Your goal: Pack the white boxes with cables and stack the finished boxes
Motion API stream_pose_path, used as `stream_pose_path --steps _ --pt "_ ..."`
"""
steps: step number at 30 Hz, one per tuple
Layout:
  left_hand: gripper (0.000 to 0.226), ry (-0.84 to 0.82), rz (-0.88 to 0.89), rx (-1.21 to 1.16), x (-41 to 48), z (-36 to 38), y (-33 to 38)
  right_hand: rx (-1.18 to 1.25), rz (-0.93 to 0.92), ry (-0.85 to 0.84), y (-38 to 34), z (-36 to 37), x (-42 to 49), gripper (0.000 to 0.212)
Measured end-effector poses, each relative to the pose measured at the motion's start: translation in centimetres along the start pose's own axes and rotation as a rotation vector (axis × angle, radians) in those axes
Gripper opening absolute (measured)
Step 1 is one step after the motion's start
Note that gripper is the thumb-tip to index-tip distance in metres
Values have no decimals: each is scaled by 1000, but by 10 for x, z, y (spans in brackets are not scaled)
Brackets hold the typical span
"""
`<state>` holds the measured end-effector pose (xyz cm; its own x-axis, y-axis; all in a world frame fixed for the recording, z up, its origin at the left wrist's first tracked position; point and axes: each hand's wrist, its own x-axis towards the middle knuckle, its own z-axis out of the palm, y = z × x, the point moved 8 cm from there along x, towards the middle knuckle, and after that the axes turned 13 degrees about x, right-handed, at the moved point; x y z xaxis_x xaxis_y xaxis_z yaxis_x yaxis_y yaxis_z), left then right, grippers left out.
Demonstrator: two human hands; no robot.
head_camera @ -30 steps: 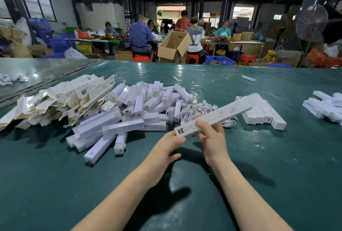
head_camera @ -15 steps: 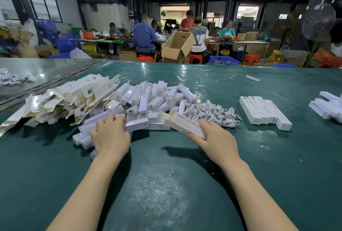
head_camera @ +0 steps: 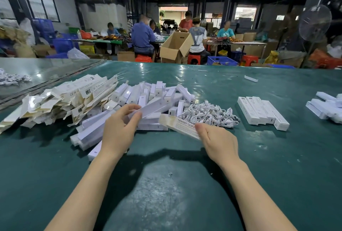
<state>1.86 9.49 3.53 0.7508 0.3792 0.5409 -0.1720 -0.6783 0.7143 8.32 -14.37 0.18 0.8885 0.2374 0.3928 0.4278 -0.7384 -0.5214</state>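
Left hand point(head_camera: 118, 131) now on white bar point(head_camera: 149, 107)

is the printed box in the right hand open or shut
Open: the long white printed carton in the right hand shows tan flaps spread at its far end.

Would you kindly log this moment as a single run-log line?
left hand pinches white bar in pile | right hand holds printed box | cable heap beside box | finished boxes at right
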Motion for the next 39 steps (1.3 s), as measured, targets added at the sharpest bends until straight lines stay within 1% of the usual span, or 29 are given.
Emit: stream_pose_path --steps 1,2,4,6,8,10,12,13,15,17,21,24,26,28,30,33,36,39 --pt "16 -19 -22 -111 -1 1 3 9 15 9 1 -1 0 49" --pt "12 -41 -50 -200 -2 2 6 11 29 6 3 -2 0 49" --pt "4 -102 -94 -292 -3 6 6 -7 43 -27 5 1 1 50" --pt "16 -152 -109 -262 -4 11 2 -41 33 -55 4 4 2 51" --pt "21 -175 -144 -215 -4 14 -4 -56 16 -61 4 5 2 53" --pt "19 -220 -172 -183 -5 16 -9 -44 5 -63 4 4 3 55" --pt "8 -290 -170 -172 -5 20 -9 -20 -19 -64 2 4 2 57" --pt "9 -305 -162 -176 -5 20 -9 0 -36 -66 0 3 1 58" --pt "15 -296 -188 -220 -3 16 -13 45 -68 -72 -6 2 -1 61" --pt "15 -286 -226 -232 0 13 -18 90 -93 -74 -10 1 -2 58" --pt "13 -298 -229 -171 -2 12 -20 136 -110 -79 -13 0 -3 55" --pt "8 -240 -179 -75 -2 12 -16 139 -115 -79 -11 1 -4 59" --pt "7 -163 -170 -75 -2 12 -13 164 -98 -63 -8 0 -3 60" --pt "16 -76 -161 -61 -3 11 -11 187 -76 -48 -4 -1 -2 57" --pt "17 -2 -142 -26 -4 9 -7 189 -70 -47 -4 0 -2 56" --pt "18 70 -96 20 -5 4 0 181 -88 -47 -7 1 -3 47" --pt "22 139 -29 55 -8 0 8 196 -94 -44 -8 0 -2 51" --pt "22 197 15 82 -10 -3 13 209 -74 -110 -7 3 0 55"
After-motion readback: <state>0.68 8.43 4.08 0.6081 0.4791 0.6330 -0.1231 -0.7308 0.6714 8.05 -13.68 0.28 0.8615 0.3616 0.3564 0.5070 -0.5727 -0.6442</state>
